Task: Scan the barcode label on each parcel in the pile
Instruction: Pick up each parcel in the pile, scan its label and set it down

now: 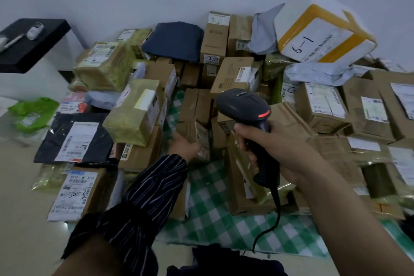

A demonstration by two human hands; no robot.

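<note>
A pile of parcels covers a green checked cloth (pixel 215 215) on the floor. My right hand (pixel 277 148) grips the handle of a black barcode scanner (pixel 244 107), whose red light glows; its head points down toward the middle of the pile. My left hand (pixel 183 144), in a striped sleeve, reaches into the pile and touches a small brown taped box (pixel 197 134) with a label on its side. Whether its fingers curl round that box is hidden.
A white foam box marked "6-1" with yellow tape (pixel 322 33) sits high at the back right. Green-wrapped parcels (pixel 134 112), a black bag with a white label (pixel 74 139) and a labelled carton (pixel 76 195) lie on the left. A black shelf (pixel 29 45) juts from the wall.
</note>
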